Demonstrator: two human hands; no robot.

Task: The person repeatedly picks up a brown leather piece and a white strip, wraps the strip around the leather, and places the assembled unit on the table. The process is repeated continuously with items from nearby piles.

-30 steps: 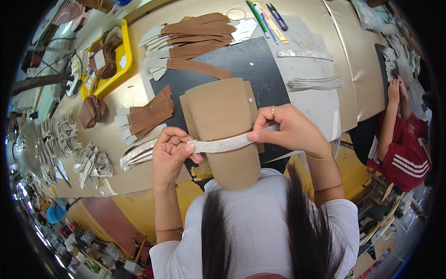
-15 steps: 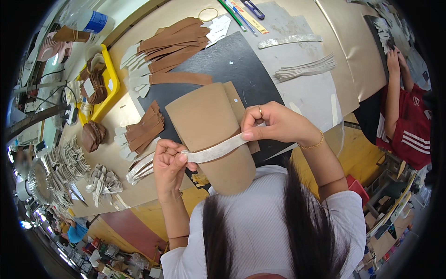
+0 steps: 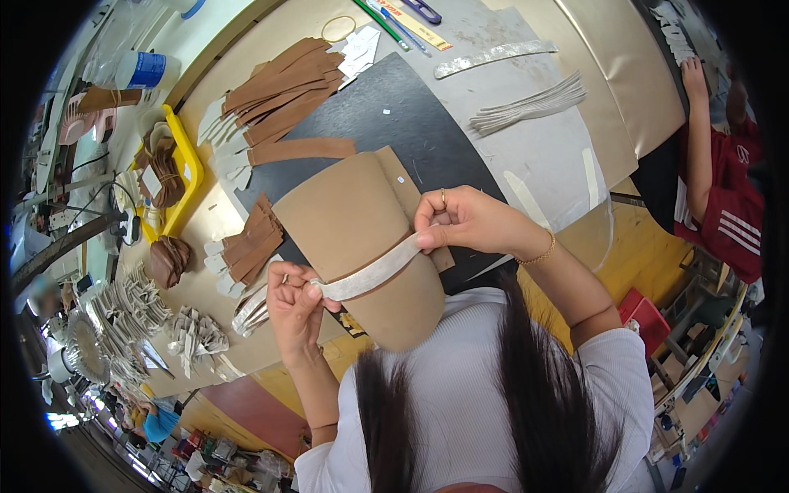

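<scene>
A narrow whitish strip [image 3: 371, 278] with a thin brown edge lies stretched across a curved tan form [image 3: 341, 215], bowing slightly along its rounded face. My left hand [image 3: 297, 311] pinches the strip's left end between thumb and fingers. At the other end, my right hand [image 3: 472, 223] grips it with thumb and bent forefinger. The tan form leans up against my chest from the black mat [image 3: 436, 123], with a flat tan board [image 3: 398, 177] behind it. Left of the form lie brown leather strips [image 3: 256, 245] with pale ends.
More brown strips [image 3: 288, 82] are fanned out at the back left, beside a yellow tray [image 3: 194, 164]. Pale strips [image 3: 530, 105] lie bundled on a grey sheet [image 3: 493, 33] at the right. Whitish strip piles [image 3: 197, 335] sit at the left. A co-worker in a red shirt [image 3: 727, 218] works at far right.
The whole view has shifted a little, so the table's things appear further left. Both hands keep their hold on the strip, which stays stretched across the tan form.
</scene>
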